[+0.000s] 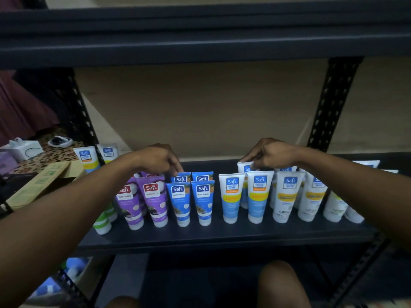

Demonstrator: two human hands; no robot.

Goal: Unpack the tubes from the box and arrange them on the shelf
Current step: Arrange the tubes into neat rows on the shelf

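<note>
Several tubes stand cap-down in rows on the dark shelf [222, 234]: purple ones [153, 201], blue ones [203, 201], light blue ones [231, 196] and white ones [287, 196]. My left hand [159, 160] reaches over the purple tubes, its fingertips pinching the top of a back-row blue tube [180, 177]. My right hand [270, 153] holds the top edge of a back-row light blue tube [245, 168] behind the front row. Both tubes stand on the shelf.
An open cardboard box [42, 185] sits left of the shelf with two more tubes [87, 158] behind it. Black perforated uprights [329, 103] frame the shelf, and an upper shelf [200, 36] hangs overhead. My knees [282, 285] show below. Green-banded tubes [103, 221] stand at far left.
</note>
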